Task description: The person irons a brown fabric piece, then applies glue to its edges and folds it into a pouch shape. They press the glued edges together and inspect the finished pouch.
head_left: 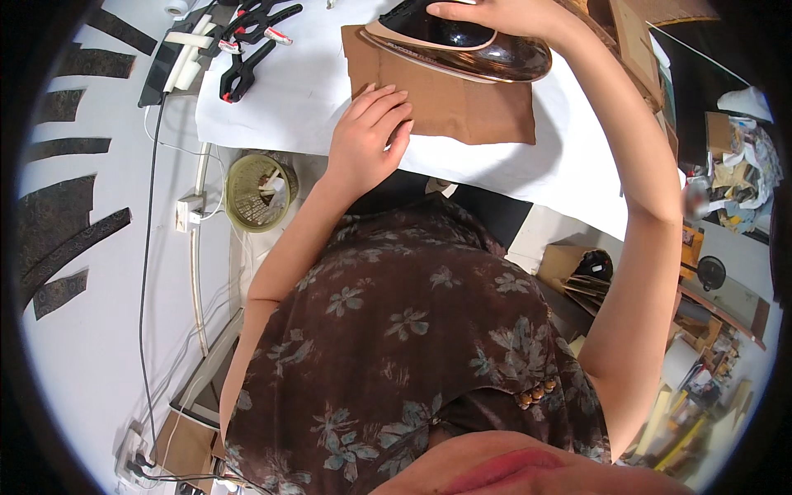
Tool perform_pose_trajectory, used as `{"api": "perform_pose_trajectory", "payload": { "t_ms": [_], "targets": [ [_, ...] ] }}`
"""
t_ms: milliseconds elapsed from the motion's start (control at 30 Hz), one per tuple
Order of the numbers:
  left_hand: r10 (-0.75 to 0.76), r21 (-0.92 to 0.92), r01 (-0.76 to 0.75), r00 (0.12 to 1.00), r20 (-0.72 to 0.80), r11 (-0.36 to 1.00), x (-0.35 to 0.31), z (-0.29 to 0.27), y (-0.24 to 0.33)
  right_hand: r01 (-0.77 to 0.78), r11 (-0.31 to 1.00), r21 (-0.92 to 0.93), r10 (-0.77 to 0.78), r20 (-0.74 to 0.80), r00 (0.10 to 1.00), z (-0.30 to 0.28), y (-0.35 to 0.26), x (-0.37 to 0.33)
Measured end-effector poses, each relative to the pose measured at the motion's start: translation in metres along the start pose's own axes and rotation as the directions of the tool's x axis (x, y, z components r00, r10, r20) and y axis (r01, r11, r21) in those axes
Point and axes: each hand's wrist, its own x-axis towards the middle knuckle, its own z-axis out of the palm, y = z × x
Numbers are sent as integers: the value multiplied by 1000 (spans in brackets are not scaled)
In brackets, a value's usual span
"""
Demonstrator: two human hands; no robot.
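One brown cloth (487, 115), spread on the white counter (280, 120), near edge slightly wavy. One iron (516, 62), dark and glossy, over the cloth's far part, tip to the left, rounded heel to the right. Right hand (511, 16): partly cut off by the view's upper edge; grip closed on the iron from above, thumb pointing left. Left hand (365, 136): grip released, palm down, fingers slightly bent, resting at the cloth's left part. Several black clamps (239, 74), red-tipped, at the counter's far left. One green basket (234, 202), items inside, lower than the counter, near its left end. Several dark patterned strips (58, 214), on the left white wall (91, 363).
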Motion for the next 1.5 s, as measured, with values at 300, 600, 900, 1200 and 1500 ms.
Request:
{"api": "perform_pose_trajectory", "payload": {
  "t_ms": [300, 600, 900, 1200, 1500],
  "targets": [
    [-108, -74, 86, 912, -396, 994, 26, -50, -4, 22, 1000, -12, -21, 70, 997, 11, -46, -14],
    [-28, -621, 272, 928, 372, 736, 83, -35, -69, 171, 982, -76, -171, 18, 985, 44, -58, -51],
    [-194, -639, 269, 963, 187, 720, 65, -29, -88, 137, 988, 72, -135, -24, 990, 26, -48, -81],
    [-243, -405, 196, 968, -69, 893, 24, -23, -33, -167, 986, 22, 169, -118, 979, 4, -23, -37],
    [-300, -377, 167, 896, -327, 911, 12, -27, -23, -105, 990, -100, 96, -93, 991, 15, -39, 3]
  ]
}}
